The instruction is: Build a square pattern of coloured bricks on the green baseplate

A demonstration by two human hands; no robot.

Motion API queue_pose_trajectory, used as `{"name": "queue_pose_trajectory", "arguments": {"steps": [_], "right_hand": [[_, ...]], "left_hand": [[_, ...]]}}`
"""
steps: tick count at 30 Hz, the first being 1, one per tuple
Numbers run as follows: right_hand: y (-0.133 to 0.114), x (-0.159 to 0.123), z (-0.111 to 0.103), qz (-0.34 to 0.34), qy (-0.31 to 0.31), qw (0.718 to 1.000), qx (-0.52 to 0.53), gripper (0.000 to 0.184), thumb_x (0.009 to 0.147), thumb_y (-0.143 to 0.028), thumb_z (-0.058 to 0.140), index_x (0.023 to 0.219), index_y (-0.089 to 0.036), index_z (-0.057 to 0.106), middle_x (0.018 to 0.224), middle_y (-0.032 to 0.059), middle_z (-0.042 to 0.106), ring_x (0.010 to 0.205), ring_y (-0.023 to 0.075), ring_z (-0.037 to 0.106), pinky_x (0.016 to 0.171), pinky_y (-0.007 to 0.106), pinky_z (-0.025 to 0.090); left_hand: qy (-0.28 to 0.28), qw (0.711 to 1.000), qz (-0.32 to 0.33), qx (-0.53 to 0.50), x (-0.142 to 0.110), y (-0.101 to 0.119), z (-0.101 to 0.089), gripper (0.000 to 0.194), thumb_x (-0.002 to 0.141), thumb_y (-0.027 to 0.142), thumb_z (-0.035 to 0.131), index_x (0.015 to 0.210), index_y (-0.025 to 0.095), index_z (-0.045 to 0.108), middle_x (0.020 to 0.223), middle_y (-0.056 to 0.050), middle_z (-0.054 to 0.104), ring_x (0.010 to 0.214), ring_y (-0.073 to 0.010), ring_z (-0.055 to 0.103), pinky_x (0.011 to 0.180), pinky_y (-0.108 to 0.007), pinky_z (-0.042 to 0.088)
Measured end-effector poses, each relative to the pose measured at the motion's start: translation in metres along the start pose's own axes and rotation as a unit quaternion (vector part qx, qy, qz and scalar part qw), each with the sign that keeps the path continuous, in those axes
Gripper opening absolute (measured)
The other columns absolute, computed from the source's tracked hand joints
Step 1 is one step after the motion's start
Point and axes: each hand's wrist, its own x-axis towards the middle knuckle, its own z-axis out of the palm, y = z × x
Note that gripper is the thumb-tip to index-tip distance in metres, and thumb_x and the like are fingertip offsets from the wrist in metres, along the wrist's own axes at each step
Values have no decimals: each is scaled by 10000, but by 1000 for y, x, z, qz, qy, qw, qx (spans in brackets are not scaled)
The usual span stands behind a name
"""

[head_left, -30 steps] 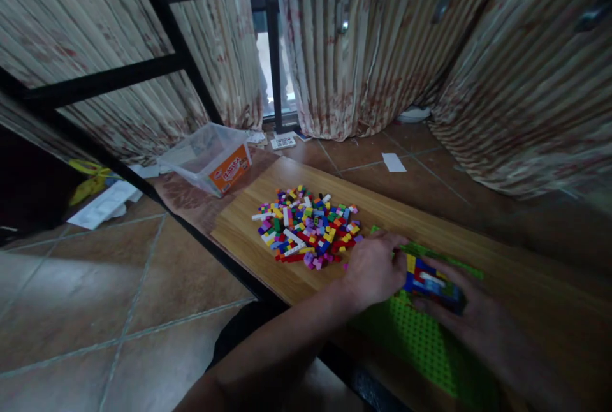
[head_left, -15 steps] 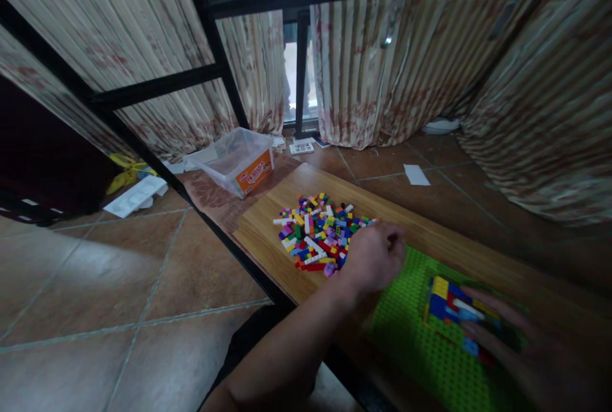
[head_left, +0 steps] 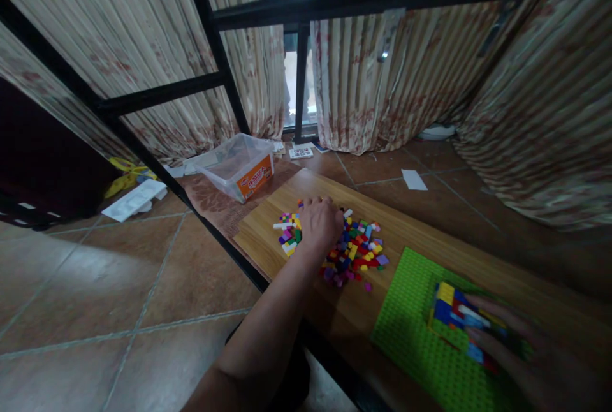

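Observation:
My left hand (head_left: 321, 223) rests on top of a pile of small coloured bricks (head_left: 354, 252) on a wooden board (head_left: 406, 233), its fingers curled down into the pile; what they hold, if anything, is hidden. To the right lies a green studded baseplate (head_left: 411, 342) with a block of blue, yellow, red and white bricks (head_left: 454, 316) built on it. My right hand (head_left: 521, 354) lies over that block with fingers stretched along it, blurred and dim.
A clear plastic box with an orange label (head_left: 239, 166) stands on the floor left of the board. Black metal bars (head_left: 210, 80) cross in front of striped curtains (head_left: 392, 80). White papers (head_left: 414, 179) and a white packet (head_left: 136, 198) lie on the tiled floor.
My left hand left the baseplate's edge and moved left onto the brick pile. The built block came down onto the baseplate under my right hand. The camera tilted up and right.

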Motion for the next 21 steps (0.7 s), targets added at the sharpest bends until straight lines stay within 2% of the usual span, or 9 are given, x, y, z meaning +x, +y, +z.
{"name": "queue_pose_trajectory", "arguments": {"steps": [5,8,11,14,16,18,21], "right_hand": [[-4,-1,-3,46,-44,998,-13,535,737,-658,579,1159,-341,672,1214,33,701,1042,344,681,803,464,590],[-7,-1,-5,43,-55,997,-21,547,740,-658,584,1155,-313,675,1202,47,706,986,326,701,784,436,592],[-13,-1,-6,20,-51,998,-17,550,752,-649,585,1171,-303,669,1200,54,706,1010,315,696,783,409,591],[-24,-1,-7,19,-47,999,-20,563,742,-667,586,1156,-298,682,1174,61,715,1008,321,696,747,413,596],[-34,-1,-8,18,-34,999,-13,549,748,-668,586,1130,-289,693,1181,67,708,1007,317,694,739,412,597],[-44,-2,-10,0,4,1000,-1,510,767,-635,604,1119,-278,695,1225,70,682,1082,311,664,841,421,576],[-56,-3,-13,-10,54,998,37,434,812,-565,615,1131,-280,688,1231,54,676,1149,283,628,958,421,526]], "left_hand": [[-51,997,-17,46,1,1,6,227,843,233,525,933,128,705,1011,-153,694,1039,-280,602,918,-397,458],[-69,995,-37,62,0,3,5,247,838,165,489,933,140,714,1007,-145,706,1053,-269,611,911,-377,463],[-65,995,-46,62,2,2,-2,250,838,158,491,930,157,723,989,-143,719,1056,-285,624,893,-391,471],[-49,998,-36,2,4,2,-11,247,862,174,498,950,165,729,964,-132,734,989,-279,657,866,-390,481],[-48,993,-9,-111,2,5,-13,235,879,196,518,994,164,721,944,-107,743,919,-240,675,825,-341,494],[-84,961,42,-259,-4,12,-9,207,880,218,551,993,147,710,925,-84,744,855,-197,678,770,-285,504],[-200,871,130,-429,-23,29,2,168,872,227,585,951,128,695,897,-63,735,789,-160,669,714,-240,512]]}}
